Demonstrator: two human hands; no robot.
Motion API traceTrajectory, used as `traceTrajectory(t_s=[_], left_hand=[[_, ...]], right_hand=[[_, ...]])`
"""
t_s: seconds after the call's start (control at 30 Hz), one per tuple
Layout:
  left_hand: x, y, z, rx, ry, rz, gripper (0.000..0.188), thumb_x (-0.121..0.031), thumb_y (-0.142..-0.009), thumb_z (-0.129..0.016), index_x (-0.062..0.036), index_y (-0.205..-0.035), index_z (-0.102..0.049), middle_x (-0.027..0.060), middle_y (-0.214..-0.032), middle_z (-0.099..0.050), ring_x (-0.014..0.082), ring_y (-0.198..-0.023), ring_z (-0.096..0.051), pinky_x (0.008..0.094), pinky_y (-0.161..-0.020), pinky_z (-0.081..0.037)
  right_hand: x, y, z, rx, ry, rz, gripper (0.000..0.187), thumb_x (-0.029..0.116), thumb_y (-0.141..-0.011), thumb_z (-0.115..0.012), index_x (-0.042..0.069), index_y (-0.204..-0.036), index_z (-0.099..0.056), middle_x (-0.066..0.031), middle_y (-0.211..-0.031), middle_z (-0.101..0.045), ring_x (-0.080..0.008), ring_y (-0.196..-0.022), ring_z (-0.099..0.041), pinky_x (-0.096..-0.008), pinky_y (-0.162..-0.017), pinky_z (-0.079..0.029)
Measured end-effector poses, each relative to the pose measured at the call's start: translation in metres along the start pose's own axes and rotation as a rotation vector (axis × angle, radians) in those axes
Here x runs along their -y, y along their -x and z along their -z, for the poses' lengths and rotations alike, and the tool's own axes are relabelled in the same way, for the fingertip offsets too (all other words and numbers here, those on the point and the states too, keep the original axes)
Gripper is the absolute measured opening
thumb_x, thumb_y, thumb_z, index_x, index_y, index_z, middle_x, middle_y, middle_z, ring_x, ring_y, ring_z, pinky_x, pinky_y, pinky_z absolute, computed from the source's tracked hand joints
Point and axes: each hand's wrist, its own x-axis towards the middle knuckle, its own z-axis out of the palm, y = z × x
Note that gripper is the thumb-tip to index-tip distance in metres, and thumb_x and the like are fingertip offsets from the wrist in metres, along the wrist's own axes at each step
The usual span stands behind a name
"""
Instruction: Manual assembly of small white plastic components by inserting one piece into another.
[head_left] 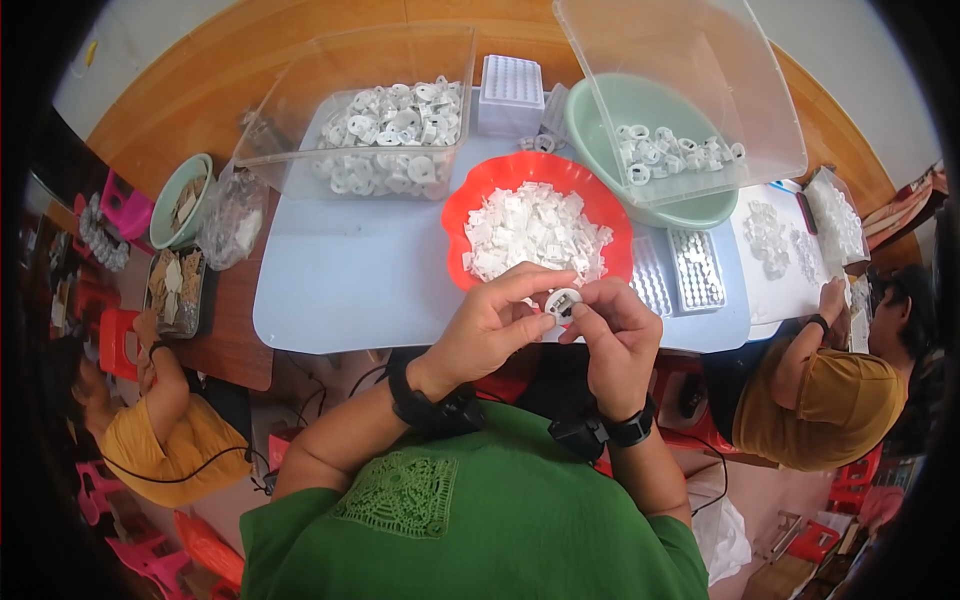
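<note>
Between my two hands is a small round white plastic part (563,303) with a dark and metallic middle. My left hand (498,318) pinches its left side with thumb and forefinger. On its right side the thumb and fingertips of my right hand (618,328) close on the same part. Whether a smaller piece sits in the right fingertips is hidden. Just beyond my hands stands a red scalloped bowl (456,215), heaped with small white plastic pieces (535,225).
A clear bin (290,170) of round white parts stands back left. At right, another clear bin (690,60) tilts over a green basin (585,120). Trays of small pieces (697,270) lie nearby. People in yellow sit at left (180,445) and right (830,405).
</note>
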Motion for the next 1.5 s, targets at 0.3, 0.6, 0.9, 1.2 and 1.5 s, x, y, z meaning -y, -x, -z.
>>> traceTrajectory(t_s=[0.3, 0.6, 0.9, 1.2, 1.5], left_hand=[[-0.009, -0.008, 0.014, 0.070, -0.355, -0.132, 0.037, 0.000, -0.086, -0.064, -0.0015, -0.122, -0.059, 0.0036, -0.108, -0.052, 0.0106, -0.092, -0.054, 0.0231, -0.075, -0.048], [-0.016, -0.008, 0.015, -0.001, -0.351, -0.080, 0.039, 0.000, -0.081, -0.067, -0.0019, -0.119, -0.062, 0.0033, -0.105, -0.054, 0.0102, -0.083, -0.051, 0.0231, -0.072, -0.045], [-0.018, -0.020, 0.025, 0.084, -0.582, -0.147, 0.041, 0.003, -0.081, -0.064, -0.0014, -0.121, -0.061, 0.0058, -0.102, -0.056, 0.0140, -0.084, -0.053, 0.0248, -0.074, -0.046], [-0.018, -0.027, 0.029, 0.100, -0.606, -0.123, 0.040, 0.007, -0.081, -0.060, 0.0003, -0.121, -0.060, 0.0070, -0.101, -0.056, 0.0145, -0.083, -0.056, 0.0259, -0.073, -0.047], [-0.016, -0.034, 0.031, 0.000, -0.484, -0.001, 0.037, 0.006, -0.083, -0.060, 0.0019, -0.120, -0.060, 0.0058, -0.101, -0.056, 0.0112, -0.081, -0.056, 0.0243, -0.070, -0.047]], right_hand=[[0.001, -0.012, 0.000, 0.148, -0.344, -0.286, 0.010, 0.000, -0.088, -0.059, -0.004, -0.096, -0.061, -0.0060, -0.083, -0.065, -0.0099, -0.067, -0.062, -0.0222, -0.059, -0.052], [0.012, -0.023, -0.003, 0.179, 0.417, 0.168, 0.010, 0.000, -0.082, -0.066, -0.002, -0.091, -0.064, -0.0089, -0.081, -0.066, -0.0119, -0.068, -0.064, -0.0255, -0.056, -0.050], [0.006, -0.044, 0.004, 0.236, 0.698, 0.570, 0.009, 0.001, -0.076, -0.069, 0.001, -0.083, -0.063, -0.0102, -0.070, -0.059, -0.0275, -0.057, -0.060, -0.0350, -0.050, -0.046], [-0.002, -0.054, 0.001, 0.266, 0.773, 0.601, 0.011, 0.004, -0.073, -0.069, 0.003, -0.078, -0.059, -0.0095, -0.067, -0.058, -0.0281, -0.054, -0.058, -0.0370, -0.046, -0.045], [-0.022, -0.059, -0.009, 0.117, 0.483, 0.339, 0.007, 0.000, -0.076, -0.066, -0.002, -0.080, -0.061, -0.0128, -0.069, -0.063, -0.0228, -0.054, -0.061, -0.0331, -0.047, -0.047]])
